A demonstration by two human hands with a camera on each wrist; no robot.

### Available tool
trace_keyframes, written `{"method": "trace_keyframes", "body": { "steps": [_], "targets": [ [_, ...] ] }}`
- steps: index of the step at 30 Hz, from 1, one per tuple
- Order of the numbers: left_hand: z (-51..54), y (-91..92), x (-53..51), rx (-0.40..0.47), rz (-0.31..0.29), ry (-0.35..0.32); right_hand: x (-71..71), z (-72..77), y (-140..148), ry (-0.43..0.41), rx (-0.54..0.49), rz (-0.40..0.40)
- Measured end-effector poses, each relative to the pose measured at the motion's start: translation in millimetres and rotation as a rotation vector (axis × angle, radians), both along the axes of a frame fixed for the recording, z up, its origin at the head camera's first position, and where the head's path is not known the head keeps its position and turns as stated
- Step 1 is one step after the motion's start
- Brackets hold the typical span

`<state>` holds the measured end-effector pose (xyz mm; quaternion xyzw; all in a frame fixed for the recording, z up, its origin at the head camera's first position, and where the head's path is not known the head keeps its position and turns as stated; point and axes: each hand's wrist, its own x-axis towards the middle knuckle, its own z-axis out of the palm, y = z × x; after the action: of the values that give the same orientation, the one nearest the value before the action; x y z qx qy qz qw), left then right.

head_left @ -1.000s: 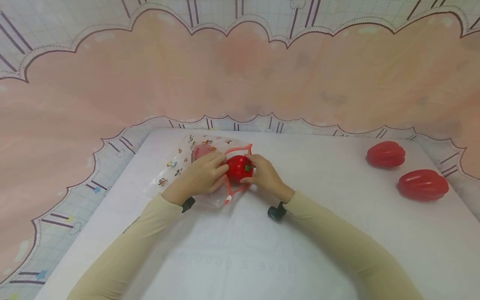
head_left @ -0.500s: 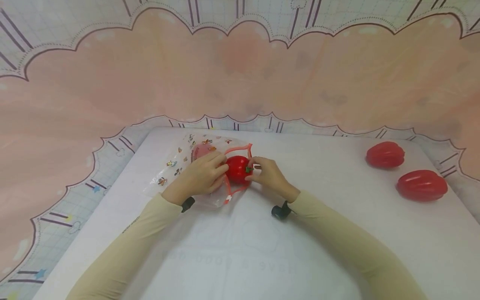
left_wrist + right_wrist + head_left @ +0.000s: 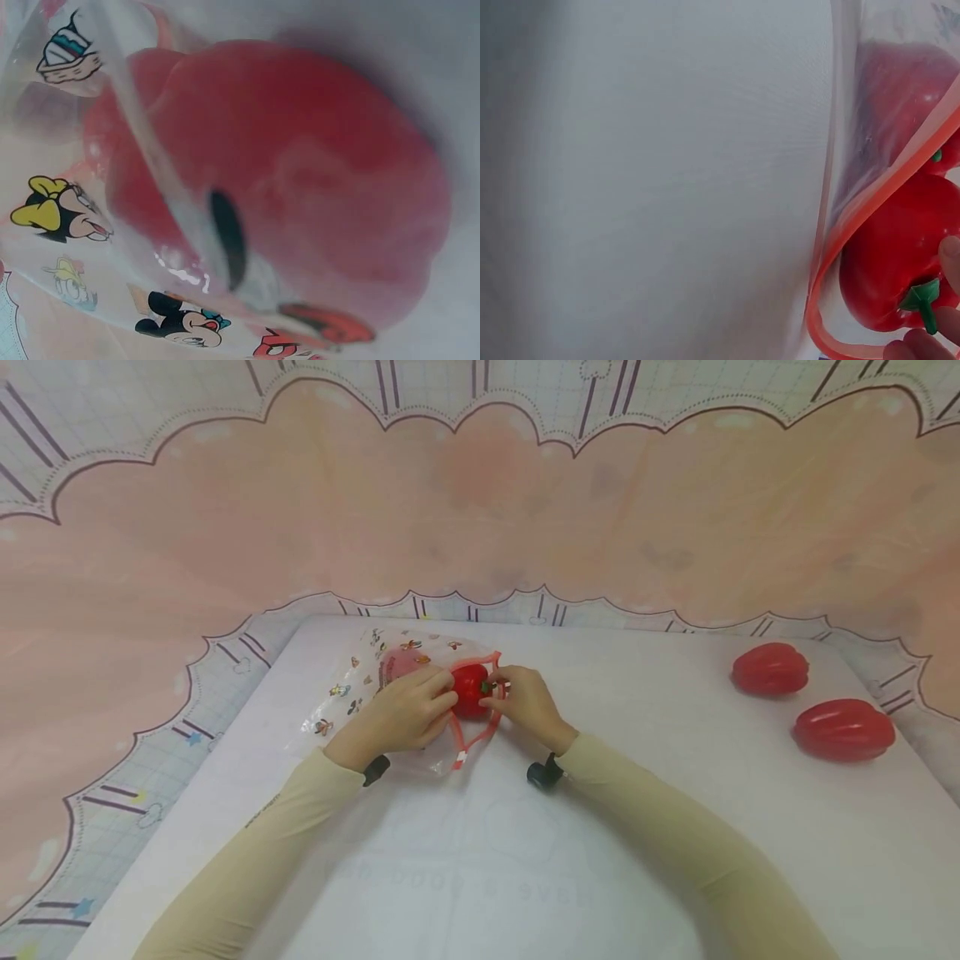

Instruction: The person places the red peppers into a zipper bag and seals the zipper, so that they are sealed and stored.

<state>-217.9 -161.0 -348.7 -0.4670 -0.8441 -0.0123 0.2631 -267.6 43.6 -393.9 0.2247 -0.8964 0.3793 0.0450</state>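
Note:
A red bell pepper (image 3: 471,692) with a green stem lies inside the mouth of a clear plastic bag (image 3: 330,710) with an orange-red edge and cartoon prints. My left hand (image 3: 405,708) holds the bag by its edge, on the left of the pepper. My right hand (image 3: 531,700) has its thumb and fingers at the pepper's stem end. In the right wrist view, right-hand fingertips (image 3: 949,259) touch the pepper around the stem. Deeper in the bag are other red peppers, one large and blurred in the left wrist view (image 3: 300,172). Hand tips on the left are hidden.
Two more red peppers, one farther back (image 3: 771,669) and one nearer (image 3: 844,730), lie on the right of the white table (image 3: 637,827). A pink patterned cloth (image 3: 480,510) hangs behind the table.
The bell pepper has moved slightly left, farther into the bag's mouth, with my right hand following it after first drawing back a little. My left hand has stayed in place.

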Motion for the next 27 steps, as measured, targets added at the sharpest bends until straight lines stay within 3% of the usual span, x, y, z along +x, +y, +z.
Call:
{"method": "trace_keyframes", "body": {
  "steps": [9,18,27],
  "targets": [
    [-1.3,-0.3,-0.2,-0.008,0.019,-0.005,-1.4,0.0,1,-0.064,0.033,0.037],
    [-2.7,-1.8,-2.0,-0.011,0.029,-0.013,-3.9,-0.4,12,-0.173,-0.011,0.106],
    [-3.2,-2.4,-2.6,-0.006,0.028,-0.005,-9.2,-0.2,22,-0.21,-0.022,0.122]
  ]
}}
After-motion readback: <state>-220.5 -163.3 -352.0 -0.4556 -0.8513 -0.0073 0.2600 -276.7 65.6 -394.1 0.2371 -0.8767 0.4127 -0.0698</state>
